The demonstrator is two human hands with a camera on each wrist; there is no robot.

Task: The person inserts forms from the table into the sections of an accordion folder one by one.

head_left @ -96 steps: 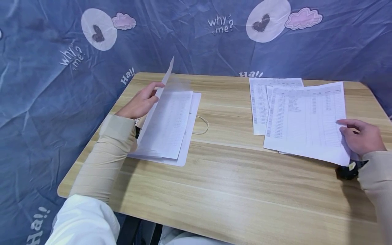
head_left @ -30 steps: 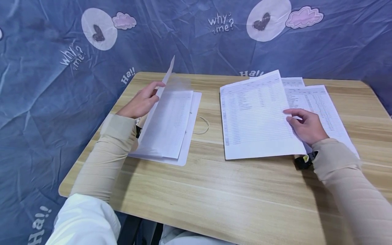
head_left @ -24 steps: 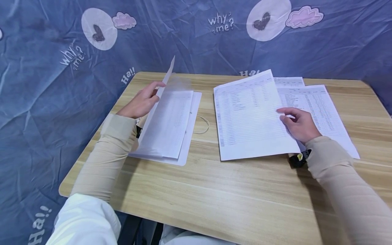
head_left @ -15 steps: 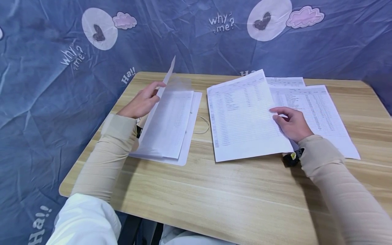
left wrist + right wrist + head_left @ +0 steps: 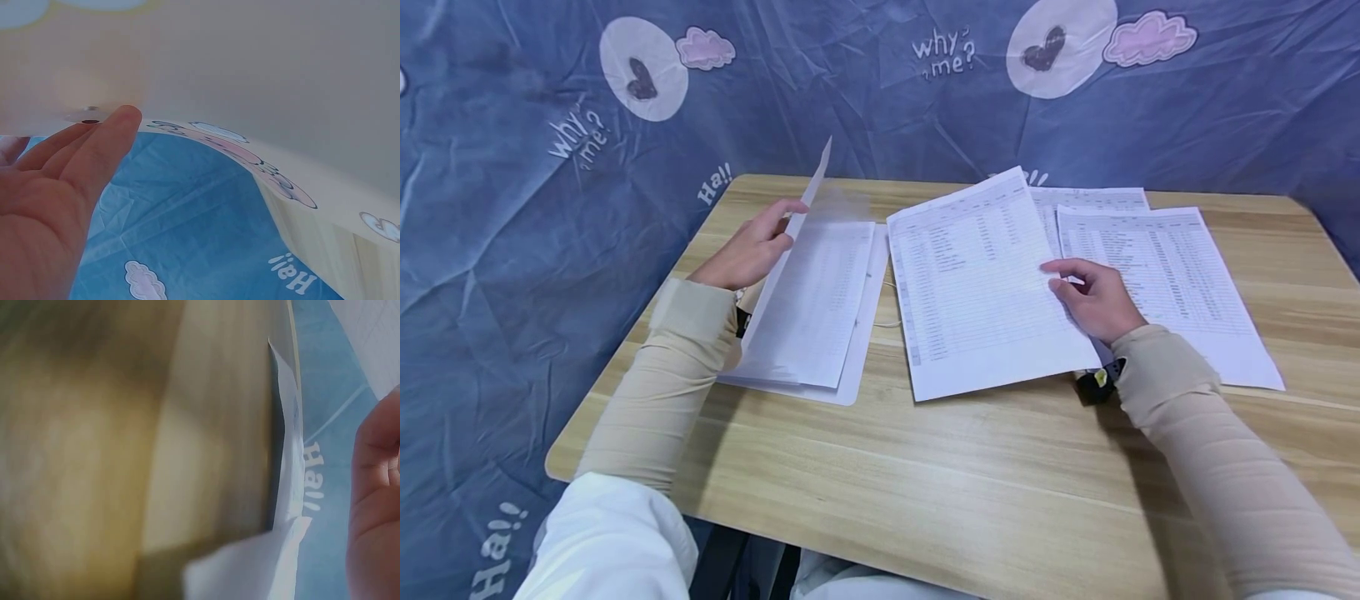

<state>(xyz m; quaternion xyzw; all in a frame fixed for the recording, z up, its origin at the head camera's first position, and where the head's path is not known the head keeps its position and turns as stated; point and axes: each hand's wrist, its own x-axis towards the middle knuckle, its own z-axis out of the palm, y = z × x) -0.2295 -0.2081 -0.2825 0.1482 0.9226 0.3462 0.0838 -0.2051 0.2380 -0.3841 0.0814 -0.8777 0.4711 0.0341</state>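
Observation:
At the left, a folder [image 5: 865, 333] with printed sheets inside lies on the table. My left hand [image 5: 748, 246] holds its cover [image 5: 775, 292] partly raised at the free edge. In the left wrist view, the fingers of this hand [image 5: 59, 181] touch the cover's outer side, which bears cartoon prints. My right hand [image 5: 1093, 300] pinches a printed sheet [image 5: 977, 300] by its right edge. That sheet's left edge just reaches the folder's right edge. In the right wrist view, the hand [image 5: 378, 494] is partly cut off and much of the picture is blurred.
Farther right, two more printed sheets, a front one [image 5: 1172, 300] and a back one [image 5: 1090, 198], overlap on the wooden table [image 5: 865, 467]. An elastic loop [image 5: 887, 324] sticks out from the folder, partly covered by the held sheet. A blue patterned cloth [image 5: 850, 92] hangs behind.
My right hand has carried the sheet left from the right-hand pile toward the folder, uncovering the sheets beneath. The left hand and the raised cover have stayed in place.

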